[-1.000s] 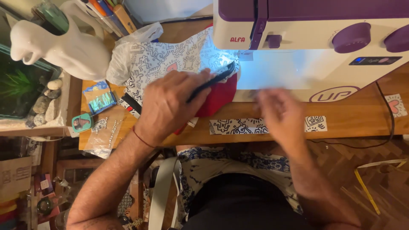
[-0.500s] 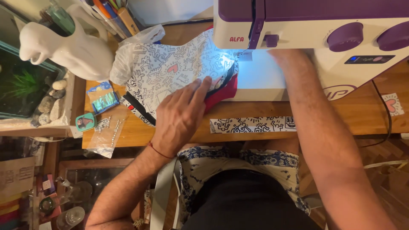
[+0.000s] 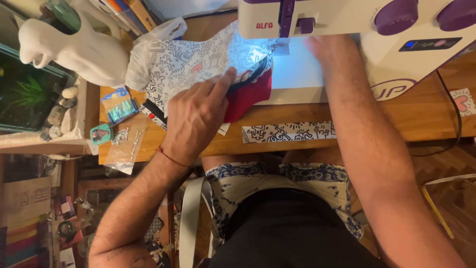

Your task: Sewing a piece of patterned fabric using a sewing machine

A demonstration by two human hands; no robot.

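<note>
The left hand point(image 3: 196, 116) lies flat, palm down, on the patterned fabric point(image 3: 183, 67), fingers stretched together toward the needle, pressing rather than gripping; a thin red cord circles its wrist. The right hand point(image 3: 325, 47) reaches up under the head of the sewing machine point(image 3: 347, 20), behind the lit needle area; it is blurred, and I cannot tell how far its fingers are open or whether they hold anything.

Nearest the body, along the front edge of the wooden table point(image 3: 426, 114), lies a narrow printed strip point(image 3: 287, 131), its long axis running left to right, parallel to that edge. Beyond it, the fabric piece, white with black line drawings and backed in red point(image 3: 245, 97), runs from the table's left part toward the machine bed; its long axis goes left to right, and its right end points in under the presser foot point(image 3: 280, 47), where the lamp shines on it. Left of the hand lie small clear bags point(image 3: 124, 144). Farther back stands a white ceramic figure point(image 3: 79, 49).
</note>
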